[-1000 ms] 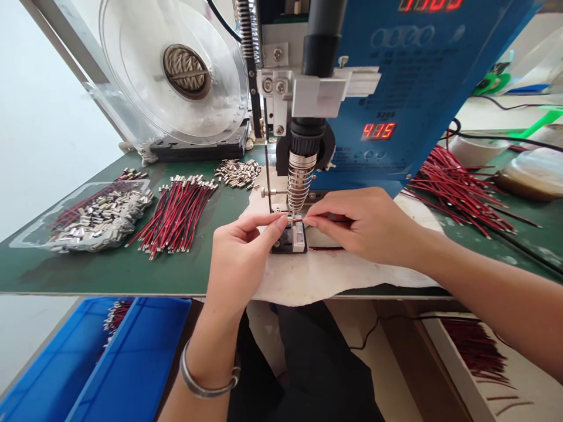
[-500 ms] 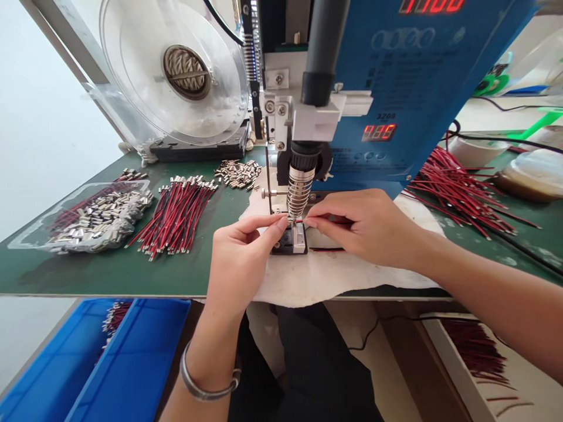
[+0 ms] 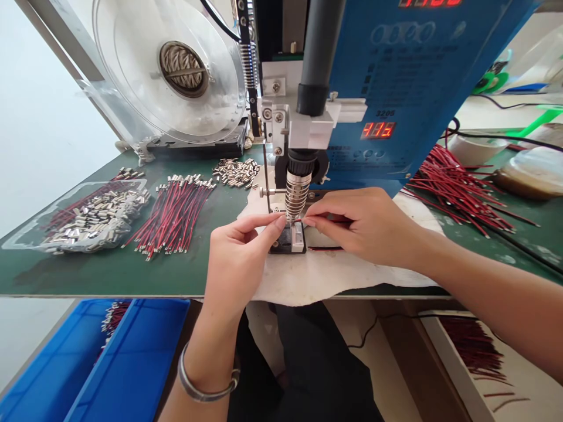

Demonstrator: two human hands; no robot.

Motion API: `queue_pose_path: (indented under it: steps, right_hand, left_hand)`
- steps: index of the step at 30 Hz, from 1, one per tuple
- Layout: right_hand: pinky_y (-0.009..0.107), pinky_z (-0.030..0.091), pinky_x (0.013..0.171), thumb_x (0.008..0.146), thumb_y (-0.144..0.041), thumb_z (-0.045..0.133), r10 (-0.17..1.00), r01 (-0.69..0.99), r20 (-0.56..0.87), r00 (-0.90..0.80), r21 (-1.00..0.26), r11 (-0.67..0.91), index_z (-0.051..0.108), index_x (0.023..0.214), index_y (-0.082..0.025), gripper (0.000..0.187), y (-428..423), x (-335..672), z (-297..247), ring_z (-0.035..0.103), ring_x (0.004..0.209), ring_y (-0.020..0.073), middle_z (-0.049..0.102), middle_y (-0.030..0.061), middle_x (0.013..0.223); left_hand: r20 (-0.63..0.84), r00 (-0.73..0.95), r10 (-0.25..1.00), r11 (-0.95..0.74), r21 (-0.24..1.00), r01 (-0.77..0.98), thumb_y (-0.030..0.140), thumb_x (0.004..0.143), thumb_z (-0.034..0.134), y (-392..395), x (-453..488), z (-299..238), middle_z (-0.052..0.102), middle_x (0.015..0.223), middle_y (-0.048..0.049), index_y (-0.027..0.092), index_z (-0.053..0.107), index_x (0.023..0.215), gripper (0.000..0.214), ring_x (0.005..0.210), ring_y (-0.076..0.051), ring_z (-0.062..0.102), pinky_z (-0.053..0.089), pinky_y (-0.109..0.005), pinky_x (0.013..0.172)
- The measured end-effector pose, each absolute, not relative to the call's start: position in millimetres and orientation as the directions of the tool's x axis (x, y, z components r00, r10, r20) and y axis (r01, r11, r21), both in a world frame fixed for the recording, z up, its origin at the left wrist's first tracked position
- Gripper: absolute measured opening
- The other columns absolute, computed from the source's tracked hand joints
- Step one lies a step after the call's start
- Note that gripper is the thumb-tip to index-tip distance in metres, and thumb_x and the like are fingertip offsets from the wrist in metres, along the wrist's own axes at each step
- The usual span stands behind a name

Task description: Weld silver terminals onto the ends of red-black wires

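Note:
My left hand pinches something small at the left side of a little black and silver fixture, too small to name. My right hand pinches a thin red wire and holds its tip at the fixture from the right. Both sets of fingertips meet just under the soldering iron tip, which hangs from the blue machine. The fixture sits on a white cloth laid over the green bench.
A bundle of red wires with metal ends lies to the left, beside a clear tray of metal sleeves and a loose heap of sleeves. More red wires lie at right. Blue bins sit below the bench edge. A clear solder reel stands behind.
The soldering iron head has come down toward the fixture. Both hands have stayed pinched at the fixture. The view has shifted slightly.

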State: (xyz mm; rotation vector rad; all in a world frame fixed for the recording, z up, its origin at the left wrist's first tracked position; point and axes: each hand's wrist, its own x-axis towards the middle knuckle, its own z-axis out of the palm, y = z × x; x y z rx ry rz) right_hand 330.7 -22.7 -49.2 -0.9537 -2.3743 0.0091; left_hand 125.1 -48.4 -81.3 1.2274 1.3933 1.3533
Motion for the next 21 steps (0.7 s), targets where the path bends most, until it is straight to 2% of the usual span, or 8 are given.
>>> queue_pose_path:
  steps: [14,21]
  right_hand:
    - [0.027,0.041,0.059,0.098,-0.021,0.059,0.638,0.628,0.512,-0.575,-0.225,0.745,0.076,0.09,-0.02,0.019,-22.9,331.2,-50.2,0.061,0.061,0.0137,0.075,0.0007,0.075]
    - [0.026,0.042,0.059,0.098,-0.022,0.059,0.646,0.635,0.511,-0.567,-0.229,0.738,0.076,0.089,-0.021,0.019,-22.4,330.4,-50.1,0.061,0.061,0.0133,0.074,0.0,0.075]
  left_hand:
    - [0.081,-0.184,0.98,-0.06,0.991,0.117,0.045,0.072,0.088,-48.1,124.9,-82.3,0.079,0.085,-0.0043,0.023,0.086,0.088,0.027,0.072,-0.015,0.064,0.044,-0.024,0.056]
    - [0.082,-0.189,0.979,-0.057,0.99,0.132,0.046,0.072,0.088,-48.5,124.2,-82.1,0.078,0.084,-0.004,0.023,0.086,0.088,0.029,0.07,-0.015,0.064,0.042,-0.024,0.055]
